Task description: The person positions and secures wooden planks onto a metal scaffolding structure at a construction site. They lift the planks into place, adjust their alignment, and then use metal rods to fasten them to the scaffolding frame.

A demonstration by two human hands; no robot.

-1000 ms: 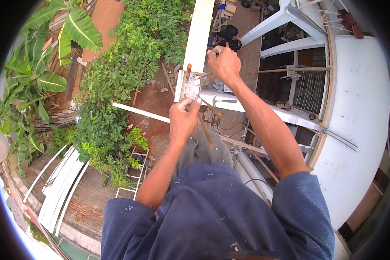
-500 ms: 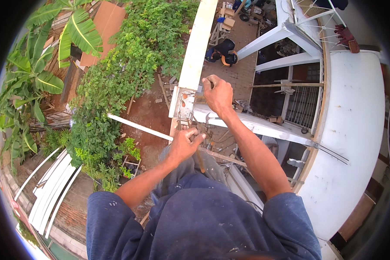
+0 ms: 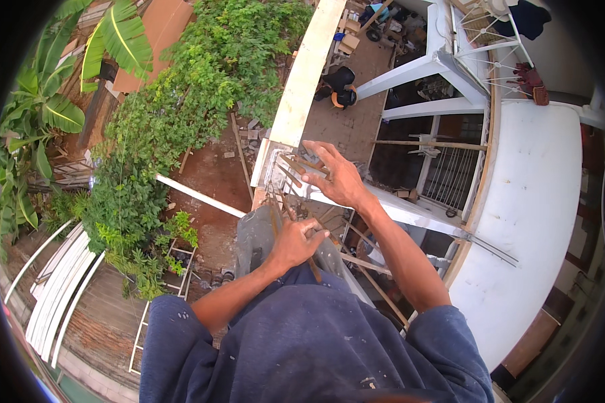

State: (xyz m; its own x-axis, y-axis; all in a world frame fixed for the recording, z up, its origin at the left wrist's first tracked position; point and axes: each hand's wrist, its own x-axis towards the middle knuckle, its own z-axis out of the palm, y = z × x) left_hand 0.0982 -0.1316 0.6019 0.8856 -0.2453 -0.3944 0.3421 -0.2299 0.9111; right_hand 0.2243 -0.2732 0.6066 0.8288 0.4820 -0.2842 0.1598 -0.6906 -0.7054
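Observation:
In front of me a white-topped beam (image 3: 307, 87) ends at a rough concrete end (image 3: 273, 168). Several rusty metal rods (image 3: 291, 176) stick out there. My right hand (image 3: 341, 180) is open just right of the rods, its fingers stretched forward and the thumb apart; whether it touches a rod is unclear. Closer to my body, my left hand (image 3: 298, 243) is closed, with curled fingers. A thin brown rod ends at its knuckles, and a brown stick (image 3: 314, 270) shows below it. What lies inside that hand is hidden.
I am high above the ground. A white beam (image 3: 407, 209) runs right toward a broad white slab (image 3: 521, 201). Left are green bushes (image 3: 202, 80), a white bar (image 3: 198, 195) and stacked white strips (image 3: 64, 289). Far below sits a dark and orange shape (image 3: 339, 87), not clear.
My right hand has opened from a curled grip and come down toward the rods. The left hand has shifted slightly right and nearer to me. The whole view has tilted a little.

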